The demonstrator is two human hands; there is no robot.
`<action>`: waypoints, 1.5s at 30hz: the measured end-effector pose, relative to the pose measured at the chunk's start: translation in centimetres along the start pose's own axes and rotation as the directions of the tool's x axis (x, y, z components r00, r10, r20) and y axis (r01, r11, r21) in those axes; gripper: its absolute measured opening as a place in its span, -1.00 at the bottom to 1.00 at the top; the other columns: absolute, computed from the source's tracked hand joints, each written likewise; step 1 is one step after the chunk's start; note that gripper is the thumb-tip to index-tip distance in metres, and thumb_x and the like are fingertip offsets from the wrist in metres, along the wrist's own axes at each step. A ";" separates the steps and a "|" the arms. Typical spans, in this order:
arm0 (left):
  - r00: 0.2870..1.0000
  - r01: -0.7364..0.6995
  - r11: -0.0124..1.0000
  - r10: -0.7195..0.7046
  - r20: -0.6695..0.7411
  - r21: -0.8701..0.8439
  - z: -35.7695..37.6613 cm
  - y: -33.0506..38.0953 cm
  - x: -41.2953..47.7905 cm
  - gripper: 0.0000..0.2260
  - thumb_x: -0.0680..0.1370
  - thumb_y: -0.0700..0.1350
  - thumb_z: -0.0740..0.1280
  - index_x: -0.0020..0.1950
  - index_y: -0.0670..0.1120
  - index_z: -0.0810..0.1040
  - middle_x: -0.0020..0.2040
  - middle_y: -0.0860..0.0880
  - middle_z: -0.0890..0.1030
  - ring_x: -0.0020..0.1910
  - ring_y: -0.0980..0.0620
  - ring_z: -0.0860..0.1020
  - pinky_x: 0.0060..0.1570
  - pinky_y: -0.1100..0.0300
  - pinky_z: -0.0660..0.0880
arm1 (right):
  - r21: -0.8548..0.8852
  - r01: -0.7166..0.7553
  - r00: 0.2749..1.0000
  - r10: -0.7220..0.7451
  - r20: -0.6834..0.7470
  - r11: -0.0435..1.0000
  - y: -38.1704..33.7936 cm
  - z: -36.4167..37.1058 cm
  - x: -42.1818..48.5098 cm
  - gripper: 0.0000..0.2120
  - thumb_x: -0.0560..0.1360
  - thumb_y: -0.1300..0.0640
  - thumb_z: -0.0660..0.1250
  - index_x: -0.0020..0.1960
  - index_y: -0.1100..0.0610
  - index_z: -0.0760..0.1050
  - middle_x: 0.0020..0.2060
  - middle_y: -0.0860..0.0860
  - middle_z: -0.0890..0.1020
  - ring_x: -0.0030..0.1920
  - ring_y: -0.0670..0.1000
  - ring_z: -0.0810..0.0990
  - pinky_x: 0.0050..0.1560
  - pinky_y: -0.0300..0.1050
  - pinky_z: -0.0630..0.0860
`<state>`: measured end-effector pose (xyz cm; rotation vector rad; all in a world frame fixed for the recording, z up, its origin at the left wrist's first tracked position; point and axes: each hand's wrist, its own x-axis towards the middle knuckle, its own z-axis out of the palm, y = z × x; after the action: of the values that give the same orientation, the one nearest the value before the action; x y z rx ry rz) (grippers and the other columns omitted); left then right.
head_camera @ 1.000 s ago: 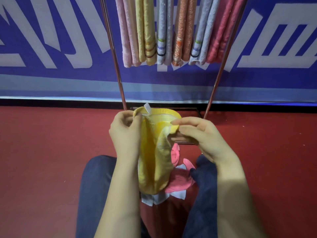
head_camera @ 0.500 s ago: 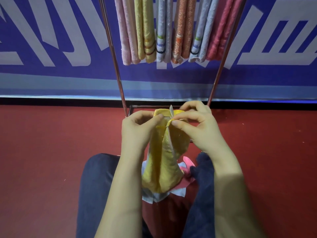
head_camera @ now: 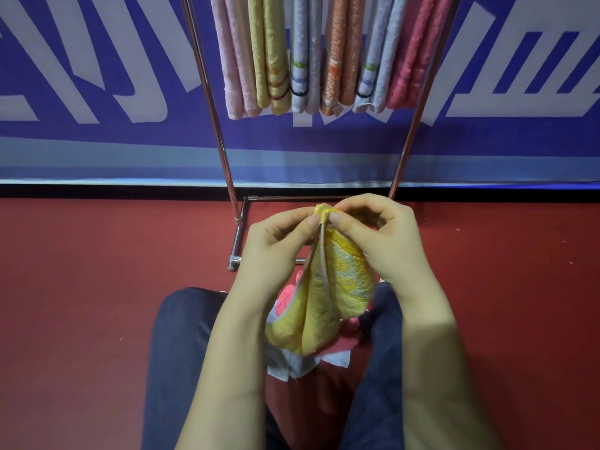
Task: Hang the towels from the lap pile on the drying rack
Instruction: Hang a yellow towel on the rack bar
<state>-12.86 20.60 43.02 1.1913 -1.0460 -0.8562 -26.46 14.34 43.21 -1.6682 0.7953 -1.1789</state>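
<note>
- Head view: the left hand and the right hand meet above the lap, thumb tips almost touching
- Both hands hold the yellow towel by its top edge; the left thumb and forefinger pinch the folded edge from the left, and the right thumb and curled fingers pinch it from the right
- The yellow towel hangs down from that pinch in two folds, between the forearms, its lower end reaching the lap
- Under it, between the knees, lies the lap pile: a pink towel shows at the left of the yellow one, and white cloth edges stick out below
- The legs, in dark blue trousers, frame the pile on both sides
- The drying rack stands just ahead on the red floor, its metal base bar near the left hand
- Folded towels hang on the rack side by side: pink, yellow, pale grey, orange, pale grey, red
- Behind the rack stands a blue wall with large white shapes
</note>
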 end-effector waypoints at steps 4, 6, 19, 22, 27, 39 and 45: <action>0.999 -0.022 1.000 0.021 0.031 0.013 -0.1 0.0 -0.1 -0.84 0.55 -0.23 0.33 0.05 -0.05 0.66 -0.07 0.10 0.71 -0.08 0.22 0.64 -0.11 0.37 0.51 | 0.007 -0.018 1.000 0.018 -0.013 1.000 0.2 -0.1 0.1 -0.89 0.43 0.30 0.45 -0.17 0.11 0.61 -0.29 -0.08 0.67 -0.22 -0.13 0.62 -0.14 -0.28 0.52; 0.999 -0.031 0.999 0.030 0.036 0.022 -0.1 0.0 -0.3 -0.85 0.49 -0.16 0.40 0.02 -0.01 0.67 -0.07 0.08 0.71 -0.06 0.17 0.64 -0.06 0.31 0.53 | 0.008 -0.028 1.000 0.028 -0.012 1.000 0.2 -0.1 0.1 -0.90 0.44 0.30 0.44 -0.17 0.13 0.61 -0.28 -0.03 0.67 -0.22 -0.10 0.62 -0.14 -0.24 0.53; 0.986 -0.083 0.990 0.066 -0.156 -0.109 -0.8 -0.2 -0.4 -0.77 0.48 -0.30 0.39 -0.18 0.03 0.69 -0.21 0.07 0.70 -0.16 0.16 0.64 -0.12 0.33 0.52 | -0.046 -0.211 0.977 0.209 -0.035 0.976 2.4 -1.4 0.3 -0.68 0.60 0.07 0.25 -0.22 0.22 0.61 -0.43 -0.02 0.59 -0.37 -0.12 0.52 -0.28 -0.31 0.46; 0.983 -0.087 0.989 0.066 -0.173 -0.117 -1.1 -0.2 -0.3 -0.78 0.49 -0.30 0.39 -0.17 0.02 0.69 -0.21 0.06 0.69 -0.17 0.14 0.63 -0.12 0.31 0.53 | -0.128 -0.251 0.966 0.240 -0.096 0.959 4.5 -1.7 0.2 -0.75 0.60 0.09 0.25 -0.20 0.10 0.59 -0.45 -0.09 0.58 -0.39 -0.15 0.51 -0.27 -0.27 0.45; 0.979 -0.062 0.996 0.048 -0.200 -0.062 -0.9 -0.4 -0.3 -0.83 0.49 -0.30 0.40 -0.12 -0.03 0.66 -0.22 0.09 0.69 -0.18 0.19 0.62 -0.14 0.35 0.51 | -0.181 -0.189 0.975 0.161 -0.156 0.965 5.8 -1.3 -0.1 -0.84 0.56 0.29 0.25 0.05 0.08 0.52 -0.37 -0.14 0.58 -0.28 -0.17 0.54 -0.17 -0.34 0.46; 0.914 -0.089 0.991 0.041 -0.403 -0.100 -2.0 -1.2 -0.1 -0.87 0.51 -0.26 0.40 -0.09 -0.03 0.65 -0.17 0.07 0.69 -0.13 0.16 0.62 -0.10 0.33 0.51 | -0.368 -0.099 0.994 0.078 -0.071 0.925 6.6 -1.4 -0.8 -0.79 0.43 0.24 0.46 -0.18 -0.02 0.49 0.14 -0.12 0.49 0.17 -0.12 0.43 0.22 -0.24 0.27; 0.886 -0.083 0.987 0.011 -0.463 -0.135 -2.2 -1.5 0.1 -0.89 0.51 -0.25 0.39 -0.06 -0.05 0.65 -0.16 0.06 0.68 -0.12 0.15 0.62 -0.09 0.31 0.52 | 0.043 -0.191 0.980 0.193 -0.055 0.981 6.3 -1.1 -0.8 -0.74 0.50 0.35 0.35 -0.11 0.01 0.41 -0.25 0.00 0.56 -0.20 -0.07 0.50 -0.10 -0.16 0.44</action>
<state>-10.71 20.86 41.50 1.1595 -0.6052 -0.5606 -27.78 12.32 37.21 -1.4957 0.9428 -1.1047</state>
